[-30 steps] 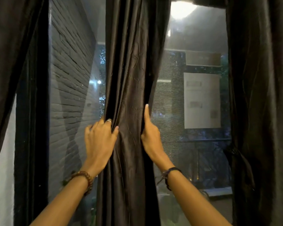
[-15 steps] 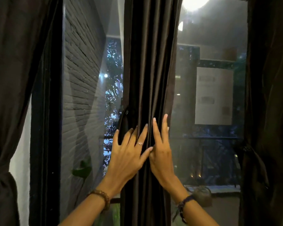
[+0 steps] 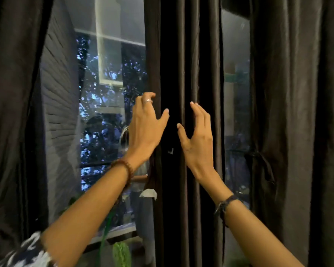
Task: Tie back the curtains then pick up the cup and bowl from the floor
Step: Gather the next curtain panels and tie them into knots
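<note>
1. Fingers of the right hand are spread and curved, thumb held apart, cupping toward the front folds of the middle curtain without closing on them. The left hand mirrors it on the curtain's left edge: thumb in front, upper fingers hooking around behind the cloth, wide and not clamped.

2. Judging by this pose, the two hands bracket the hanging panel from both sides so the loose pleats can be pressed into one bundle before a tie goes round it.

3. The middle curtain is dark brown with a faint sheen and hangs in narrow vertical folds, already fairly bunched, in front of the window glass.

4. The right curtain appears cinched by a tieback; the left curtain hangs drawn to its side, and I cannot tell from here whether it is tied.

5. Cup and bowl are not in view; the floor is out of frame.
</note>
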